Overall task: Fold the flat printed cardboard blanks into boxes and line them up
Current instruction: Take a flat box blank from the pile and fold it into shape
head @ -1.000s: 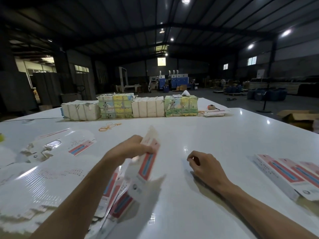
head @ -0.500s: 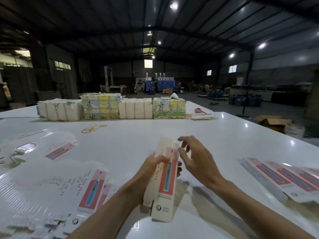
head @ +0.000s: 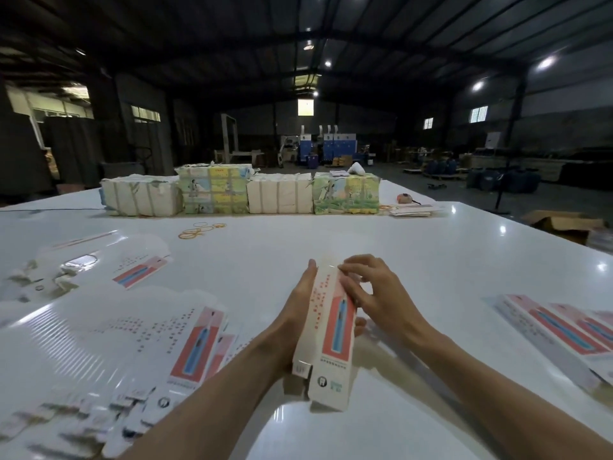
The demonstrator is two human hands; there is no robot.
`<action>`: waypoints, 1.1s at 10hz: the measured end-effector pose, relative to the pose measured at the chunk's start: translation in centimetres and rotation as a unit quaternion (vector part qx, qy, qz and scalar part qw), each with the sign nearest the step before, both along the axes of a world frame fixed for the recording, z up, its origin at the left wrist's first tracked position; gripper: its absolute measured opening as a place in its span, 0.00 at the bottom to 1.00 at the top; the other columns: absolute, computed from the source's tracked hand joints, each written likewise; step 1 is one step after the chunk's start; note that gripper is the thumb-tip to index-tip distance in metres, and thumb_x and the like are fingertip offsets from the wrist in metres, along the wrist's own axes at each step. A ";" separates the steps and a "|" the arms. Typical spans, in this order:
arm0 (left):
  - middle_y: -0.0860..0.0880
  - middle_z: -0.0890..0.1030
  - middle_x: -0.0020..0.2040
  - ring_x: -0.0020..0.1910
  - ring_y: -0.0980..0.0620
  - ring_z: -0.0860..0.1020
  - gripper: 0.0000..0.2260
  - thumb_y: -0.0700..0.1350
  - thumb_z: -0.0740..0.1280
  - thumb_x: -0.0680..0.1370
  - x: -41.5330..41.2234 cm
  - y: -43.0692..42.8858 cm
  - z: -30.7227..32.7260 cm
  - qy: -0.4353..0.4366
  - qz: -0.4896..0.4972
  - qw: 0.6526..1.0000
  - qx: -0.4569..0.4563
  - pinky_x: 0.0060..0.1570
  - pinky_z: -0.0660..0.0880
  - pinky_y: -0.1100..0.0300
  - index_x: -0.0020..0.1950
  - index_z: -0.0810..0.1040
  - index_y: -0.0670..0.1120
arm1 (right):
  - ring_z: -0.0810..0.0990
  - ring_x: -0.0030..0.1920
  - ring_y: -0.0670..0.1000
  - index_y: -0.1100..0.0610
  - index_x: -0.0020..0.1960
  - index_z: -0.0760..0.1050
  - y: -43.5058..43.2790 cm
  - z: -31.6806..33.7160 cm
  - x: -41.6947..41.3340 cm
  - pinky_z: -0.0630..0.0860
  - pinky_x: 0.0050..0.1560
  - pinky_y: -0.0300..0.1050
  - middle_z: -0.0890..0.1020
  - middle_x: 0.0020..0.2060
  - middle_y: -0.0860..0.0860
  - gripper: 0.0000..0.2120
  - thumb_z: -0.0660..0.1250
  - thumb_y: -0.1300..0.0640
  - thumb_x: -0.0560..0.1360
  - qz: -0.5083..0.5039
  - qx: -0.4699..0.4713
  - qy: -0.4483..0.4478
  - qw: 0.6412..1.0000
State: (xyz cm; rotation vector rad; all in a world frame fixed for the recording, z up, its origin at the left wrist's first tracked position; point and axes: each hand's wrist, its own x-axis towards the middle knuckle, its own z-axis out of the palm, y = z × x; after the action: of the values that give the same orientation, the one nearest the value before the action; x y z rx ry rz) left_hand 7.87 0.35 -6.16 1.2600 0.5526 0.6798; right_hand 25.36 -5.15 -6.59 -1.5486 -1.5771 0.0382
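A long white cardboard blank (head: pixel 328 336) with a red and blue print is partly opened into a box shape over the white table (head: pixel 414 247). My left hand (head: pixel 298 313) grips it from the left side, fingers wrapped underneath. My right hand (head: pixel 371 290) has curled fingers pinching its far top end. Flat printed blanks (head: pixel 139 336) lie fanned out at the left. Folded boxes (head: pixel 557 333) lie side by side at the right edge.
Wrapped bundles of paper stock (head: pixel 238 194) stand in a row across the far side of the table. Rubber bands (head: pixel 199 229) lie in front of them. More loose blanks (head: pixel 99 263) sit at the far left. A brown carton (head: pixel 564 224) is off the table at right.
My left hand lifted one blank from the left pile and brought it to the centre. My right hand rose from the table and took its top end; the blank has opened into a tube.
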 end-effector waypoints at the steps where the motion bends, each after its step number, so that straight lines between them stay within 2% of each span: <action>1: 0.40 0.84 0.54 0.49 0.40 0.84 0.29 0.67 0.52 0.84 0.7 1.4 -0.9 0.022 -0.013 0.999 0.035 0.55 0.83 0.43 0.61 0.78 0.44 | 0.81 0.60 0.51 0.58 0.60 0.83 -0.1 0.4 0.1 0.85 0.48 0.43 0.77 0.60 0.45 0.10 0.68 0.55 0.83 0.034 0.020 0.086 0.995; 2: 0.33 0.84 0.58 0.46 0.38 0.86 0.29 0.63 0.55 0.85 0.9 1.5 -0.9 0.023 -0.072 0.997 0.024 0.45 0.83 0.47 0.69 0.75 0.39 | 0.79 0.60 0.49 0.54 0.51 0.84 0.1 0.7 0.7 0.81 0.55 0.39 0.78 0.60 0.47 0.04 0.71 0.56 0.82 0.014 0.030 0.117 0.993; 3: 0.34 0.84 0.59 0.46 0.39 0.86 0.32 0.65 0.55 0.81 0.8 1.4 -0.7 0.024 -0.115 0.993 0.026 0.45 0.83 0.50 0.70 0.75 0.41 | 0.77 0.62 0.47 0.51 0.46 0.86 -0.3 1.7 0.8 0.77 0.62 0.43 0.76 0.63 0.44 0.05 0.73 0.54 0.80 0.015 0.013 0.197 0.980; 4: 0.37 0.85 0.56 0.44 0.41 0.85 0.33 0.67 0.54 0.80 0.9 1.0 -0.1 0.027 -0.146 0.989 0.017 0.46 0.82 0.51 0.68 0.77 0.42 | 0.78 0.63 0.48 0.53 0.43 0.88 -0.8 2.4 1.4 0.74 0.65 0.49 0.78 0.65 0.44 0.06 0.75 0.56 0.78 0.053 -0.009 0.289 0.956; 5: 0.38 0.84 0.54 0.43 0.41 0.84 0.33 0.68 0.52 0.81 1.1 0.7 0.1 0.024 -0.160 0.987 0.018 0.46 0.82 0.50 0.68 0.76 0.42 | 0.79 0.65 0.54 0.59 0.42 0.88 -0.9 2.7 1.9 0.74 0.67 0.55 0.82 0.63 0.47 0.07 0.75 0.60 0.78 0.098 -0.012 0.362 0.927; 6: 0.40 0.85 0.53 0.43 0.43 0.85 0.32 0.68 0.54 0.81 1.4 0.7 0.3 0.028 -0.177 0.984 0.008 0.46 0.83 0.51 0.68 0.75 0.44 | 0.82 0.57 0.59 0.66 0.43 0.86 -0.9 2.6 1.8 0.79 0.62 0.54 0.86 0.52 0.51 0.12 0.71 0.58 0.80 0.139 -0.034 0.395 0.908; 7: 0.41 0.85 0.51 0.42 0.44 0.84 0.32 0.69 0.53 0.83 1.6 0.7 0.1 0.034 -0.173 0.984 -0.007 0.46 0.82 0.51 0.67 0.75 0.43 | 0.83 0.53 0.57 0.67 0.45 0.85 -1.0 2.8 1.7 0.78 0.60 0.50 0.86 0.50 0.53 0.14 0.72 0.54 0.76 0.185 -0.039 0.403 0.895; 8: 0.43 0.82 0.45 0.37 0.48 0.81 0.31 0.69 0.53 0.83 2.3 0.3 0.0 0.048 -0.131 0.990 -0.006 0.40 0.81 0.56 0.62 0.76 0.43 | 0.81 0.58 0.57 0.68 0.50 0.83 -0.8 2.8 1.7 0.76 0.67 0.51 0.85 0.54 0.54 0.14 0.71 0.56 0.76 0.211 -0.031 0.427 0.879; 9: 0.45 0.79 0.40 0.31 0.51 0.77 0.29 0.69 0.53 0.83 2.8 0.1 -0.1 0.035 -0.117 0.992 -0.042 0.33 0.78 0.61 0.57 0.75 0.44 | 0.81 0.56 0.58 0.65 0.53 0.83 -0.7 2.3 1.0 0.74 0.72 0.53 0.84 0.49 0.57 0.12 0.70 0.55 0.79 0.209 -0.016 0.443 0.871; 10: 0.46 0.74 0.35 0.27 0.53 0.72 0.28 0.68 0.55 0.82 2.0 0.9 0.2 -0.037 -0.087 0.986 -0.136 0.28 0.74 0.63 0.49 0.72 0.42 | 0.80 0.64 0.52 0.53 0.63 0.80 -0.6 1.5 -0.1 0.76 0.70 0.56 0.82 0.61 0.51 0.12 0.72 0.54 0.80 0.128 -0.006 0.371 0.920; 11: 0.46 0.77 0.33 0.27 0.52 0.75 0.27 0.68 0.56 0.82 0.5 2.2 0.4 -0.075 -0.063 0.981 -0.168 0.27 0.75 0.62 0.49 0.74 0.43 | 0.82 0.64 0.49 0.41 0.72 0.72 -0.7 0.7 -1.2 0.79 0.67 0.52 0.79 0.67 0.48 0.24 0.72 0.42 0.77 0.102 -0.022 0.332 0.937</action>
State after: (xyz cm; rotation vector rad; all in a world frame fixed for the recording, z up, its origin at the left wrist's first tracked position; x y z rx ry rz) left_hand 8.41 2.54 -5.75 0.9119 0.4371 0.5426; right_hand 24.21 -5.81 -5.87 -1.2112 -1.1790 0.6498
